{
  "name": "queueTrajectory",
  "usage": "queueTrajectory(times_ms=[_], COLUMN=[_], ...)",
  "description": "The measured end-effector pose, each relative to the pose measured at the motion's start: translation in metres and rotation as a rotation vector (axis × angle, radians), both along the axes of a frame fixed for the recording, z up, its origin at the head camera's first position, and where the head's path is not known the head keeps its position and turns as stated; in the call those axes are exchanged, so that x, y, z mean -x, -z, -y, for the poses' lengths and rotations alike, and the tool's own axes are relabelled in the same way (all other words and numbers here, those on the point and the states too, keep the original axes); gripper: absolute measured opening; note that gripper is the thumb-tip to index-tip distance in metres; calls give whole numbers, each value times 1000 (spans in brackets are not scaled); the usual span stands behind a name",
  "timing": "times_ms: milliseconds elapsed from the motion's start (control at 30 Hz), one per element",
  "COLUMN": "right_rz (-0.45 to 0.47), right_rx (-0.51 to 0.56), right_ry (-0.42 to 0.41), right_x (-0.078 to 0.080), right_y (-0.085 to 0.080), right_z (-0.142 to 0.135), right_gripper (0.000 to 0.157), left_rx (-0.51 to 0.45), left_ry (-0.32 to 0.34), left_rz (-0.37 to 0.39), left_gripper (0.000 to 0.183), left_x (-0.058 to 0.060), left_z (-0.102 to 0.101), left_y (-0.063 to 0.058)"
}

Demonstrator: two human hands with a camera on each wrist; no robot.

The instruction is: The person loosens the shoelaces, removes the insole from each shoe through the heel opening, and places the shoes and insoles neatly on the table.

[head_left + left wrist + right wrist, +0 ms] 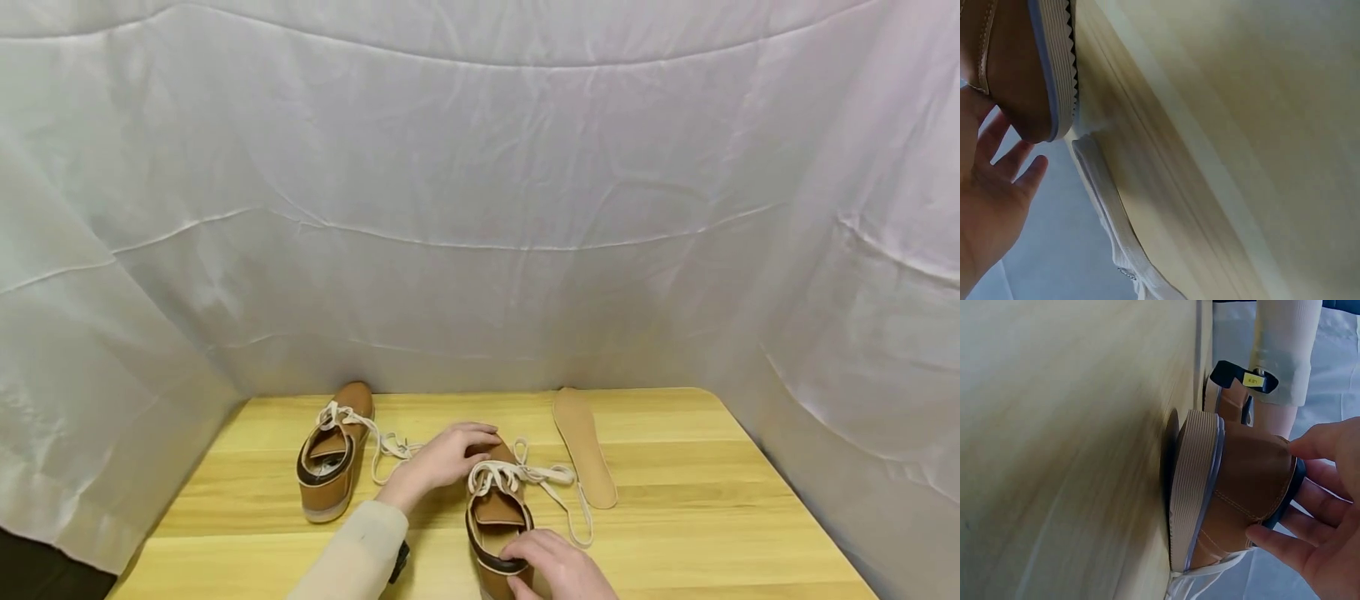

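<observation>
A brown leather shoe (498, 510) with cream laces (553, 475) points away from me at the front middle of the table. My left hand (447, 455) holds its toe from the left, fingers across the top. In the left wrist view, several fingertips (1035, 172) show past the toe end. My right hand (558, 567) grips the dark padded collar at the heel, fingers dipping into the opening and thumb outside. The right wrist view shows the heel's ridged sole (1194, 481) close over the wood, with a dark shadow beside it.
The matching brown shoe (327, 498) stands at the left, its loose lace trailing right. A flat tan insole (587, 450) lies at the back right, near the held shoe's loose lace. Grey cloth (480, 292) hangs around the wooden table (697, 500).
</observation>
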State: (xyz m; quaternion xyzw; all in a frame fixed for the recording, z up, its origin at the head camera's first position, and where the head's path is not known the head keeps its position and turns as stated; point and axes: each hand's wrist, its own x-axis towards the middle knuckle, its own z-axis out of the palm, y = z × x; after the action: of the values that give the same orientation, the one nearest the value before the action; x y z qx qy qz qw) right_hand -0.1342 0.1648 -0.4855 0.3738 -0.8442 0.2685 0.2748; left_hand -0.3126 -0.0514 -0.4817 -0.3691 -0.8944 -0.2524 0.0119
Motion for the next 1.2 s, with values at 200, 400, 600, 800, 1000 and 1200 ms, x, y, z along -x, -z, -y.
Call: queueTrajectory(times_ms=[200, 400, 600, 800, 1000, 1200], right_rz=[36, 63, 87, 152, 111, 106], right_rx=[28, 40, 33, 59, 58, 46], right_ry=[-59, -131, -220, -244, -186, -151], right_x=[4, 8, 16, 24, 35, 50], right_y=[-2, -3, -6, -10, -14, -15], right_z=[-3, -14, -30, -45, -61, -71], right_gripper=[40, 31, 27, 35, 48, 44], left_rx=[1, 3, -16, -15, -14, -10], left_ry=[-8, -69, -90, -144, -221, -303], left_rz=[43, 34, 17, 0, 6, 43], left_gripper=[32, 31, 34, 34, 35, 35], left_x=[0, -13, -32, -49, -71, -98], left_z=[2, 17, 33, 49, 63, 69], left_y=[1, 0, -3, -3, -7, -8])
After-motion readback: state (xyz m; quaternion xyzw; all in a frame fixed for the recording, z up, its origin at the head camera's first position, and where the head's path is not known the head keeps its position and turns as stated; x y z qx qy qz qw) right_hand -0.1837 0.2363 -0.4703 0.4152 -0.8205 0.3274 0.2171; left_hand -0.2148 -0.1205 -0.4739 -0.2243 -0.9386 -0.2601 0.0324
